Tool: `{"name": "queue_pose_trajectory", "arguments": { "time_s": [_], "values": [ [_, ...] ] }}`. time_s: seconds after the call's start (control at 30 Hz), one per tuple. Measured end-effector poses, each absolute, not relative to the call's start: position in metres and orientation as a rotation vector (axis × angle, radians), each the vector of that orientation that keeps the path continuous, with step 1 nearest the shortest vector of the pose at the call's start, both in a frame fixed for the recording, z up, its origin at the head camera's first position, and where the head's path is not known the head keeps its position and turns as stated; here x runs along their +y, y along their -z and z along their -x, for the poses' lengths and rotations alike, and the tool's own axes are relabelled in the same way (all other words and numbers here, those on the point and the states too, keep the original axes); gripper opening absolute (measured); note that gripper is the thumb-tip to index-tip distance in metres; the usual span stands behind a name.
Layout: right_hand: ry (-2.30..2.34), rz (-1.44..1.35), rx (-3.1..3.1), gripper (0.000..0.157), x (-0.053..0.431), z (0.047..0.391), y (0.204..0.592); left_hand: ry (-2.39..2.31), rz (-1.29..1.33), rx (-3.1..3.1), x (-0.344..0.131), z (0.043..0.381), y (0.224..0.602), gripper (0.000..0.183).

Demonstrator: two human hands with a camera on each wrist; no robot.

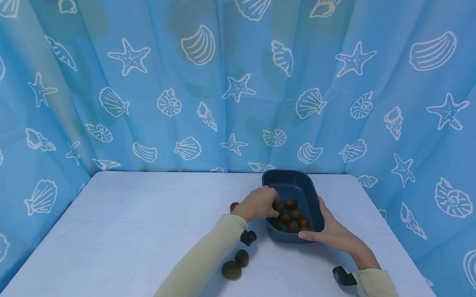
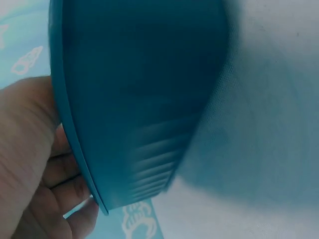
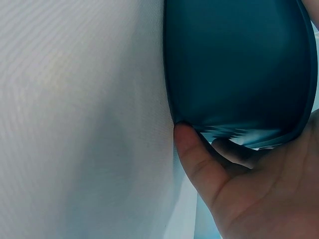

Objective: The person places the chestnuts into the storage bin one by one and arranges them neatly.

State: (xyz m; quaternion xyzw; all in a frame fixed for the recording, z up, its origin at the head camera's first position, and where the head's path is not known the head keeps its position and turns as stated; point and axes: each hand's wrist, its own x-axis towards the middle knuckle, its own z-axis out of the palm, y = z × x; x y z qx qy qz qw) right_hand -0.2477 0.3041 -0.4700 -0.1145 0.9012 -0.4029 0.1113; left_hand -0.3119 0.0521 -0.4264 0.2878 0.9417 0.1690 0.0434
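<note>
A dark blue plastic container (image 1: 286,237) stands on the table, with several brown kiwis (image 1: 285,217) heaped in its near part. My left hand (image 1: 259,203) reaches over the left rim, thumb and fingers bent around a kiwi (image 1: 277,206) inside. In the left wrist view, the container wall (image 2: 144,74) covers much of the picture, and my left hand's curled fingers (image 2: 62,184) show at the rim. My right hand (image 1: 333,231) grips the near right corner, thumb at the front and fingers along the right side. The right wrist view shows that thumb (image 3: 197,154) against the container (image 3: 239,64).
Two loose kiwis (image 1: 235,265) lie on the white-covered table (image 1: 134,233) below the left forearm. Another kiwi (image 1: 233,206) is partly hidden behind the left wrist. A blue curtain (image 1: 208,96) with shell prints hangs behind the table and at both sides.
</note>
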Motion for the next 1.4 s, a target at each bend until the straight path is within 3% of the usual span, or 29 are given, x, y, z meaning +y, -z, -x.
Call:
{"name": "queue_pose_trajectory", "arguments": {
  "time_s": [0.73,1.0,1.23,1.4],
  "values": [
    [1.290,0.480,2.657,0.121,0.304,0.252,0.476,-0.362,-0.962,2.952,0.057,0.314,0.430,0.017],
    [1.227,0.408,2.668,0.125,0.303,0.249,0.472,-0.293,-0.967,2.960,0.059,0.315,0.433,0.018],
    [1.234,0.416,2.656,0.125,0.303,0.248,0.472,-0.543,-0.924,2.879,0.055,0.316,0.436,0.014],
    [1.288,0.489,2.640,0.122,0.302,0.250,0.472,-0.849,-0.853,2.822,0.041,0.311,0.429,0.027]
  ]
}}
